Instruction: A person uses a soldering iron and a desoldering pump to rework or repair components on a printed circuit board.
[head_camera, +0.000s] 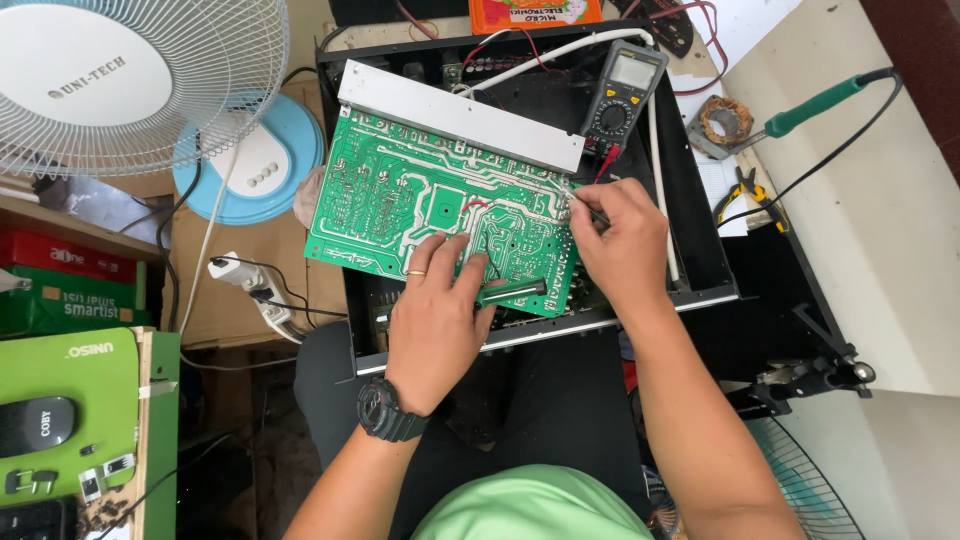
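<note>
Green solder-side circuit board (440, 205) is lying tilted across the open black chassis (700, 270) on my lap, and I am probing it with both hands at once. My left hand (435, 315) is pressing flat on the board's near edge, fingers curled around a black probe (512, 291) that is lying almost level along that edge. My right hand (622, 240) is pinching the red probe (590, 205) between thumb and fingertips, its tip touching the solder pads near the board's right corner, just below the white heat-sink bar (460, 115). The multimeter (625, 95) is sitting propped at the far right of the chassis, its leads running down to my hands. What I am worrying about: the pads here are crowded, so a small slip of the red tip could be bridging two neighbours and shorting them. The board is only resting on the chassis rim, so leaning too hard with my left hand could be tipping it. The soldering iron (820, 105) is lying in its stand (722, 122) on the bench (880, 230) near my right elbow's path, and its cord could be snagging. I cannot tell whether the board is powered.
</note>
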